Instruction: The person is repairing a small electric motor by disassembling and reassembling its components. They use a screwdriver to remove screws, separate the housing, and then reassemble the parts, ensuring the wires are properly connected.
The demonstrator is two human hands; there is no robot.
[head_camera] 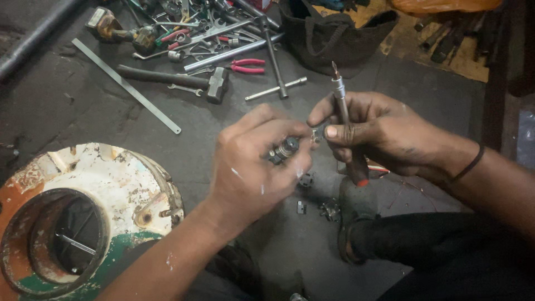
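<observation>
Two hands meet above the dark floor (67, 106). My left hand (253, 161) pinches a small dark cylindrical part (283, 149), fingers clamped on it. My right hand (379, 131) is closed around a screwdriver (346, 120), tip pointing up, thumb pressed on its shaft. Small metal pieces (305, 181) lie on the floor just below. A hammer (178, 78) lies near the far edge, a worn round housing (83, 217) at the near left corner.

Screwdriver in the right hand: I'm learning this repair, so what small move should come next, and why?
Probably tilt the screwdriver tip down toward the small cylindrical part. Its tip points up and away, while the left hand holds the part out and the right hand pinches something tiny beside it.
</observation>
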